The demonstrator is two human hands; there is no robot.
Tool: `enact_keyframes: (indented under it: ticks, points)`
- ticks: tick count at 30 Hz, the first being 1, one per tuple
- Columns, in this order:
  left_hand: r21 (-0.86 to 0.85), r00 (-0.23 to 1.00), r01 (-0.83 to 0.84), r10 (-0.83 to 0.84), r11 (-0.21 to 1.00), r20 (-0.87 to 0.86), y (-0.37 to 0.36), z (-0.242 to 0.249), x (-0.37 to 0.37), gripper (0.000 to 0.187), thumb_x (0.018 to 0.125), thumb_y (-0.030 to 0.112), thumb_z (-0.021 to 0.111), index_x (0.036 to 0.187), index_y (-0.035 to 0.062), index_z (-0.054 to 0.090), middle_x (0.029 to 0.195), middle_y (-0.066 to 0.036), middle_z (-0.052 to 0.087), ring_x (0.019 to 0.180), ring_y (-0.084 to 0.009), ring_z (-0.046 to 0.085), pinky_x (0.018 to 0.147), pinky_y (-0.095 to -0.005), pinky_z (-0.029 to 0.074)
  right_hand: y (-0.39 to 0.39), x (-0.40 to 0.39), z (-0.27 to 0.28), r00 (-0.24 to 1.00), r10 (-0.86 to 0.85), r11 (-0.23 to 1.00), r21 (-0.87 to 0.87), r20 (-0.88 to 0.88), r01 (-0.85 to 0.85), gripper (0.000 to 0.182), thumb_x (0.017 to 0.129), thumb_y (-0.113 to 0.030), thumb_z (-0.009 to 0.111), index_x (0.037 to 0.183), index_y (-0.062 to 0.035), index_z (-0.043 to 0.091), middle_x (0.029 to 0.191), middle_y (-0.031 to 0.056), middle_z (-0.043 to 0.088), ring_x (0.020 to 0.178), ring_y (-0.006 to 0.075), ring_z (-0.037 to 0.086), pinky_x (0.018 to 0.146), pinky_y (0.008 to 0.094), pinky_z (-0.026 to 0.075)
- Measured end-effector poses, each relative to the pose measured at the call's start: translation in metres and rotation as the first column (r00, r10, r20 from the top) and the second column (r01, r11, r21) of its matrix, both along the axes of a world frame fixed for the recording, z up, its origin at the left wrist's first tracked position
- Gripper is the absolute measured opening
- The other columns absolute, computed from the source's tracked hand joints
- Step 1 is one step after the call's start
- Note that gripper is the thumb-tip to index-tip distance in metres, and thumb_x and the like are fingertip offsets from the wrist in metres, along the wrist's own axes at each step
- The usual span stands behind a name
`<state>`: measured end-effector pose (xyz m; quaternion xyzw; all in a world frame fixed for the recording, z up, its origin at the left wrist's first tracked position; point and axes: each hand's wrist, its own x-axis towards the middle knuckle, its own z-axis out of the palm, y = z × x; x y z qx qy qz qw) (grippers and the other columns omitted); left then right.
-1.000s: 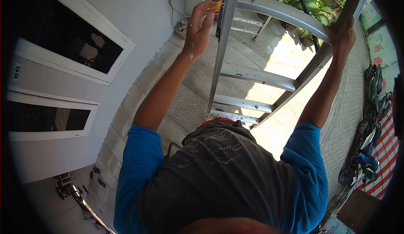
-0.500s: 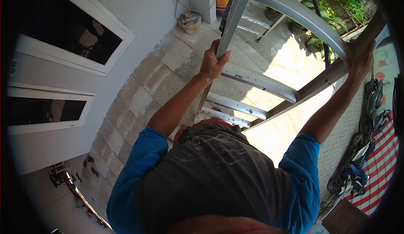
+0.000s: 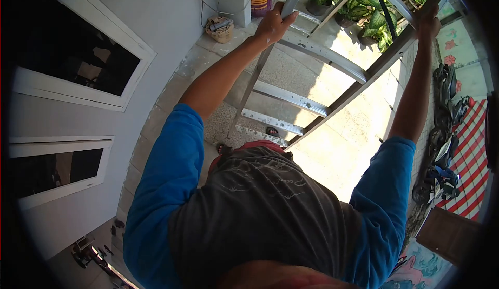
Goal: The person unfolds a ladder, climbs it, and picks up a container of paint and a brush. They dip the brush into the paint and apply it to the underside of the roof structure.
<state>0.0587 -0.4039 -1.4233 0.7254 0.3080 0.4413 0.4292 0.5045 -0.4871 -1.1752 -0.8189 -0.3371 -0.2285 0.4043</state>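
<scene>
Arms outstretched, left hand (image 3: 274, 24) and right hand (image 3: 427, 21) each grip a ladder (image 3: 312, 50) rail.

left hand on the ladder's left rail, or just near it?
Touching. The head view shows the left hand closed on the ladder's left rail, fingers wrapped over its edge with no gap.
</scene>
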Motion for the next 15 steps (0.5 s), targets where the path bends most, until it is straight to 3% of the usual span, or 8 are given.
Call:
enact_keyframes:
  ticks: [1,4,8,9,11,12,14,15]
  points:
    - [0.033,1.000,0.008,-0.008,0.999,0.021,-0.035,0.017,0.026,0.049,0.096,0.046,0.066,0.110,0.0000,0.058,0.070,-0.014,0.067,0.062,-0.0312,0.067,0.059,-0.0422,0.051,-0.044,0.021,0.023,1.000,-0.008,1.000,-0.011,0.008,0.008,0.105,0.096,-0.078,0.024,0.089,0.0155,0.071,0.092,0.0365,0.069,0.103,0.0491,0.066,0.093,0.0525,0.048]
    - [0.041,0.999,-0.017,0.015,0.999,0.041,-0.028,0.017,0.026,0.050,0.096,0.048,0.065,0.110,0.0001,0.057,0.072,-0.015,0.068,0.065,-0.0331,0.068,0.060,-0.0427,0.052,-0.033,0.010,0.037,0.999,-0.045,0.999,-0.015,-0.009,0.044,0.108,0.095,-0.080,0.020,0.091,0.0147,0.071,0.097,0.0382,0.068,0.107,0.0507,0.064,0.094,0.0544,0.048]
    - [0.001,0.997,0.062,-0.061,0.998,-0.055,-0.037,0.037,0.016,0.050,0.097,0.048,0.063,0.110,-0.0002,0.057,0.069,-0.013,0.066,0.062,-0.0264,0.067,0.059,-0.0400,0.052,-0.050,-0.006,0.042,0.999,-0.030,0.999,0.037,-0.024,0.031,0.104,0.096,-0.077,0.023,0.093,0.0142,0.072,0.099,0.0395,0.067,0.108,0.0502,0.064,0.096,0.0540,0.047]
    - [-0.018,0.992,0.044,-0.046,0.999,-0.113,-0.043,0.052,0.011,0.041,0.100,0.038,0.063,0.109,-0.0015,0.055,0.071,-0.006,0.062,0.063,-0.0149,0.063,0.059,-0.0334,0.053,-0.046,0.018,0.036,0.999,-0.022,0.999,0.022,-0.034,0.023,0.103,0.097,-0.076,0.023,0.091,0.0145,0.071,0.098,0.0395,0.067,0.108,0.0503,0.064,0.097,0.0537,0.047]
    - [-0.007,0.997,0.046,-0.047,0.999,-0.061,-0.043,0.055,0.008,0.041,0.101,0.038,0.062,0.109,-0.0016,0.056,0.070,-0.006,0.062,0.063,-0.0147,0.063,0.059,-0.0333,0.053,-0.050,0.041,0.033,0.998,-0.046,0.996,0.075,0.045,0.042,0.102,0.097,-0.075,0.023,0.091,0.0140,0.072,0.098,0.0394,0.067,0.106,0.0516,0.064,0.097,0.0540,0.046]
    - [-0.011,0.999,0.045,-0.045,0.999,-0.022,-0.045,0.055,0.008,0.041,0.101,0.038,0.062,0.108,-0.0017,0.056,0.069,-0.006,0.062,0.063,-0.0146,0.063,0.059,-0.0333,0.053,-0.059,0.031,0.037,0.997,-0.032,0.999,-0.001,0.064,0.032,0.096,0.097,-0.075,0.031,0.096,0.0120,0.071,0.092,0.0336,0.070,0.096,0.0467,0.069,0.089,0.0511,0.051]
    - [-0.003,0.999,0.016,-0.016,1.000,-0.043,-0.046,0.055,0.009,0.046,0.100,0.045,0.060,0.111,0.0002,0.057,0.067,-0.006,0.064,0.060,-0.0204,0.064,0.060,-0.0370,0.051,-0.080,-0.018,0.040,0.890,0.307,0.917,0.355,-0.336,-0.183,0.064,0.101,-0.063,0.047,0.089,-0.0026,0.063,0.061,0.0070,0.058,0.050,0.0203,0.056,0.050,0.0380,0.047]
    - [-0.021,1.000,0.014,-0.014,1.000,-0.004,-0.046,0.051,0.017,0.046,0.100,0.045,0.060,0.110,0.0003,0.057,0.067,-0.007,0.064,0.060,-0.0194,0.063,0.060,-0.0367,0.051,-0.086,-0.012,0.039,0.889,0.305,0.915,0.363,-0.342,-0.174,0.064,0.101,-0.063,0.047,0.089,-0.0026,0.063,0.061,0.0070,0.058,0.050,0.0203,0.056,0.050,0.0380,0.047]
